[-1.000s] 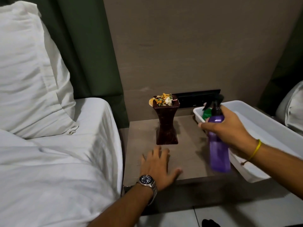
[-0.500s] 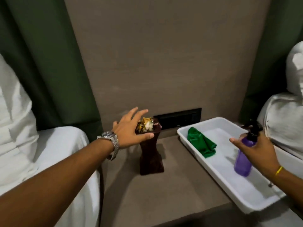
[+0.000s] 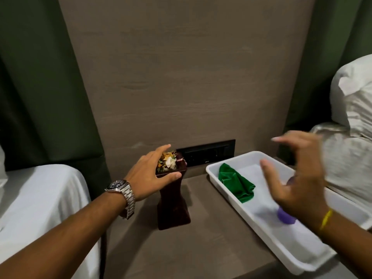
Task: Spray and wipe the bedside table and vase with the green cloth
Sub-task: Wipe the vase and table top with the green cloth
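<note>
Fingers of our left hand [image 3: 150,174] curl around the top of the vase [image 3: 173,200], thumb against its front rim and fingertips at the back by the dried flowers [image 3: 168,162]; we judge it a light grip, though we cannot tell how firm. Our right hand [image 3: 296,178] hangs spread and empty over the tray [image 3: 213,174], blurred with motion, fingers apart and holding nothing. Beneath its palm the purple bottle [image 3: 285,217] shows only partly, resting in the tray.

The cloth [image 3: 236,183] lies crumpled at the tray's far end, untouched by either hand. The vase stands upright near the back edge of the table [image 3: 201,248], just in front of the wall socket [image 3: 207,155].

As for progress, we see no wet patches or streaks on the table, so we cannot say whether spraying is done; with the bottle set down and the cloth not yet taken up, wiping looks to be all ahead of us, both table and vase.

Room is tight. The tray takes the table's right side and overhangs its front right corner, while bed linen [image 3: 40,198] presses against the left edge. Open surface runs from the vase to the front edge. Our right hand has a clear path to the cloth. Lifting the vase would free the back strip for wiping, and its narrow waist suggests it could tip if nudged.
</note>
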A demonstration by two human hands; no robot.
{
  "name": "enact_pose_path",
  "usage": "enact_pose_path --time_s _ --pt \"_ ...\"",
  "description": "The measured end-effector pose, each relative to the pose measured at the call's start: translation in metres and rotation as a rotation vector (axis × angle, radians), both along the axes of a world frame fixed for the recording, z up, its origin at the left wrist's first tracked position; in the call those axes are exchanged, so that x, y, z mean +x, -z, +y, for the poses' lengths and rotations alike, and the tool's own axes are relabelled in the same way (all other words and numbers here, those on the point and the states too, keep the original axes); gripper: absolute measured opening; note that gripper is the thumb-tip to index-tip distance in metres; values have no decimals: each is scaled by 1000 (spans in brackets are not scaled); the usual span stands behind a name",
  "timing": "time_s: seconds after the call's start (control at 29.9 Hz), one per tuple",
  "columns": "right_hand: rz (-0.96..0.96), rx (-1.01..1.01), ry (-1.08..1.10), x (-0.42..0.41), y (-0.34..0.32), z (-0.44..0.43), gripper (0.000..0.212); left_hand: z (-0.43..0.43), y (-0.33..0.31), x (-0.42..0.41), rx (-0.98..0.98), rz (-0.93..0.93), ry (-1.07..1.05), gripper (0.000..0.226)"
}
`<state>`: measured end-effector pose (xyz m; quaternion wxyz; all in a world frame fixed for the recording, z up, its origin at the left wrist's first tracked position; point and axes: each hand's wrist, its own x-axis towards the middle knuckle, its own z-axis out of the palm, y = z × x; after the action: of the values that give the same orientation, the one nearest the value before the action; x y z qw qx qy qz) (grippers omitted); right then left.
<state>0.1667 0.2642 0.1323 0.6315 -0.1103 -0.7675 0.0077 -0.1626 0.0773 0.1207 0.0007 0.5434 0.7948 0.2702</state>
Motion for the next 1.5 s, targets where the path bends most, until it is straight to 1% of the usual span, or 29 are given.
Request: enact_pose_path --time_s 0.03,0.07,0.1,0.13,0.17,0.23,0.27,0.3,0.33,0.4,0.5,0.53,0.6,0.63,0.67,0.7,0.77,0.8,0.87,0.9,0.97,1.04,1.07,1.17,1.27,1.34,1.4,1.44,1.5 --pt "-116 -16 -76 -23 2 -6 25 0 1 1 12 -3 -3 98" --pt "-252 -75 -97 -47 7 -6 16 0 2 2 21 2 -5 97" --pt "-400 -183 -66 -70 15 0 12 0 1 3 20 8 -9 97" --pt "-550 -332 1 -92 24 11 15 1 1 4 13 11 -14 97" --pt "-675 -497 93 -109 31 27 24 3 -2 7 5 17 -12 97" --pt "-845 -775 308 -134 42 60 47 3 -3 9 2 -6 -13 98" --pt "-882 -901 381 -143 48 74 58 1 -3 9 2 -27 -13 98" --pt "-901 -1023 400 -149 55 86 67 0 -3 8 0 -52 -10 98" --pt "-900 -1138 365 -151 61 95 71 0 -4 9 -2 -75 -3 98" --pt "-891 -1291 284 -159 79 106 65 -2 -6 5 -16 -96 -2 95" --pt "-894 -1385 288 -158 92 114 56 -1 -10 4 -40 -104 10 88" --pt "-851 -1412 269 -153 92 117 54 1 -12 4 -45 -118 19 88" --pt "-688 -1461 205 -151 91 116 50 -1 -13 1 -53 -142 17 90" --pt "-591 -1447 193 -147 88 112 47 -2 -13 0 -54 -146 16 90" --pt "-503 -1390 197 -142 84 107 42 -2 -13 0 -59 -145 15 89" --pt "-443 -1284 217 -137 78 101 36 1 -15 1 -64 -141 18 87" --pt "-361 -977 221 -128 66 80 24 0 -16 1 -70 -145 12 81" --pt "-284 -796 187 -122 61 69 22 2 -18 1 -80 -140 12 79" --pt "-115 -421 82 -112 49 38 30 2 -20 1 -97 -138 5 77" --pt "-65 -260 26 -109 45 20 33 0 -19 1 -97 -144 -5 75" --pt "-52 20 -54 -107 38 -13 36 -1 -19 3 -88 -151 -19 69" --pt "-98 256 -114 -114 38 -39 26 -1 -18 2 -80 -163 -26 66" --pt "-124 341 -143 -120 40 -50 24 -1 -18 3 -79 -167 -27 66" --pt "-212 496 -191 -141 54 -69 23 0 -16 3 -61 -191 -19 65" --pt "-341 551 -153 -164 65 -75 19 0 -17 1 -32 -216 -24 62" --pt "-436 549 -126 -176 72 -76 24 2 -17 0 -35 -212 -23 61" --pt "-523 536 -124 -183 83 -77 20 4 -16 -1 -29 -214 -16 59" --pt "-572 507 -136 -185 90 -78 19 5 -15 -3 -29 -209 -8 58" --pt "-702 411 -201 -185 104 -82 25 5 -13 -5 -17 -195 6 52"
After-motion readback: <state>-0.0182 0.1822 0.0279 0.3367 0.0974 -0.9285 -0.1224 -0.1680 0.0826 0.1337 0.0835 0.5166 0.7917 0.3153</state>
